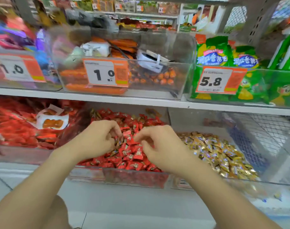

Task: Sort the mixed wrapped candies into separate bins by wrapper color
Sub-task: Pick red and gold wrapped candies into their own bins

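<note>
Head view: left hand (98,139) pinches dark-gold candies (117,142), right hand (159,146) unclear, over red candies (132,156) lying every way.

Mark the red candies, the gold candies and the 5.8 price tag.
red candies (132,155): head view, middle of the pile.
gold candies (221,154): head view, middle of the heap.
5.8 price tag (212,80): head view, on its printed digits.

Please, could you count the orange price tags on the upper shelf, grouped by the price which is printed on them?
Price 1.0: 2, the left tag and the middle tag
Price 5.8: 1, the right tag
Total: 3
</note>
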The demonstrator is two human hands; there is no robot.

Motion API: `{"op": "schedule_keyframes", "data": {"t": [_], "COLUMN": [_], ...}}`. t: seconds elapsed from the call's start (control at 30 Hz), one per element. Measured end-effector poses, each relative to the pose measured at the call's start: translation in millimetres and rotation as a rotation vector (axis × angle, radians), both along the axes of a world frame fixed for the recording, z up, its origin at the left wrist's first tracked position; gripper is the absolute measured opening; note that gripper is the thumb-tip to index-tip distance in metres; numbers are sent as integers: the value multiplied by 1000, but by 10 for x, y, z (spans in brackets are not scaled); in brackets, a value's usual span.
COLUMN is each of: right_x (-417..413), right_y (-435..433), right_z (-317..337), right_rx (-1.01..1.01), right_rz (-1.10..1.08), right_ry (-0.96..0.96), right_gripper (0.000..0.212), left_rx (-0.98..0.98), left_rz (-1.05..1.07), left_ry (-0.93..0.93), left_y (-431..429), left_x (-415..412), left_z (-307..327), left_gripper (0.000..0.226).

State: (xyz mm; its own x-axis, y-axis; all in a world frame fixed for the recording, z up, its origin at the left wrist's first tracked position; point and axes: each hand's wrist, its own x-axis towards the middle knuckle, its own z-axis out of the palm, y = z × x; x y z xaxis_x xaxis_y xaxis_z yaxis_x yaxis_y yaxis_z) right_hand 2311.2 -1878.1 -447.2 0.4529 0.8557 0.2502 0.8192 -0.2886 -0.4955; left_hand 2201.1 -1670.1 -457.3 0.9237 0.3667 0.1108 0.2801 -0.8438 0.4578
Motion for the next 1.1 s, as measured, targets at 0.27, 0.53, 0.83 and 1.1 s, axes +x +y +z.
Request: {"op": "schedule_keyframes", "data": {"t": [0.27, 0.53, 0.83, 1.1], "right_x": [93, 154, 361, 386], "right_y": [824, 1036, 1099, 914], "right_z": [-282, -175, -312, -245], "right_rx": [-193, -584, -473, -152], "right_rz": [154, 159, 143, 47], "right_ry": [-118, -324, -230, -116], "right_gripper": [29, 62, 35, 16], "left_rx": [78, 90, 28, -194], "left_rz": [-83, -138, -139, -59], "left_ry": [256, 218, 166, 92], "left_y": [425, 395, 407, 439], "left_x": [10, -10, -30, -76], "left_z": [-267, -289, -308, -228], "left_gripper": [64, 44, 18, 11]}}
